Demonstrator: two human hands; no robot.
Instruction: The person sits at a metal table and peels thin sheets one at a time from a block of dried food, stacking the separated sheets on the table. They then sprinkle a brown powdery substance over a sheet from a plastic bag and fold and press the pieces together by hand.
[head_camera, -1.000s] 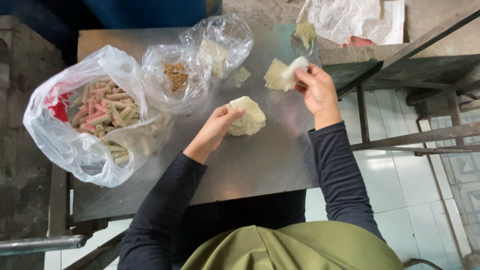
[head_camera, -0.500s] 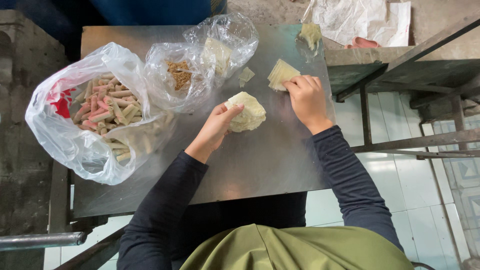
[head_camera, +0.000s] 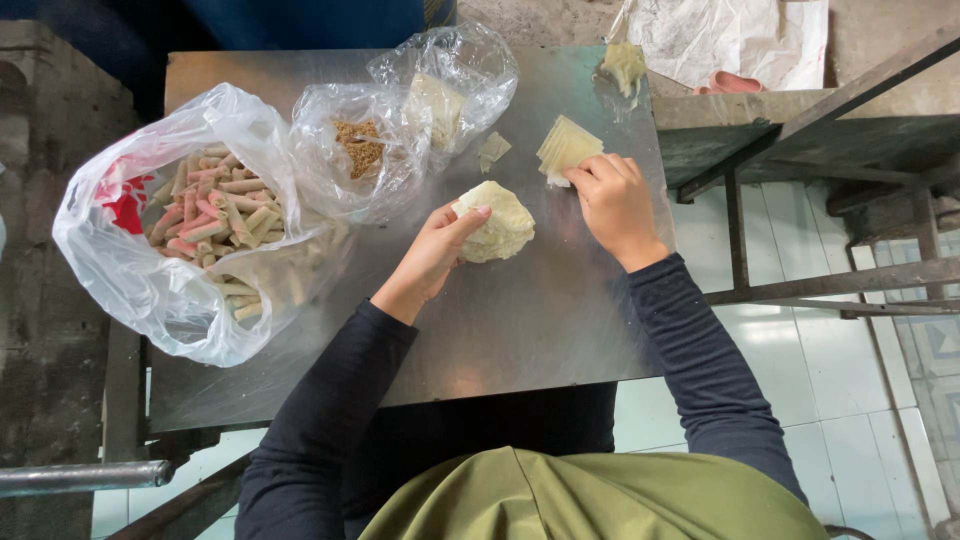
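— Two hands are seen over the counter (head_camera: 520, 340), nearest the viewer. What is held by each?

— A pale, crumpled sheet of wrapper (head_camera: 497, 222) is held down by the left hand (head_camera: 435, 255), with the fingers (head_camera: 470, 215) closed over its near edge. It lies flat on the metal, about mid-counter. The stack of thin pale squares (head_camera: 567, 148) is touched by the right hand (head_camera: 615, 205), just beyond the sheet; its fingers are curled together on the stack's near corner, though whether a square is actually pinched cannot be told.

— And farther out?

— A large white bag of rolled sticks (head_camera: 200, 230) is set at the left edge. Beyond it, a clear bag with brown filling (head_camera: 358, 148) and another clear bag (head_camera: 450, 95) are leaned against each other. A loose scrap (head_camera: 493, 150) lies between them and the stack, and a further pale lump (head_camera: 624, 66) is left at the far edge.

— What could be judged to go wrong?

— Several squares might be dragged off together, since the stack is gripped at one corner only. The thin sheet could be torn if pressed hard. The white bag overhangs the counter's left side, so it might be tipped by a stray elbow and the sticks spilled.
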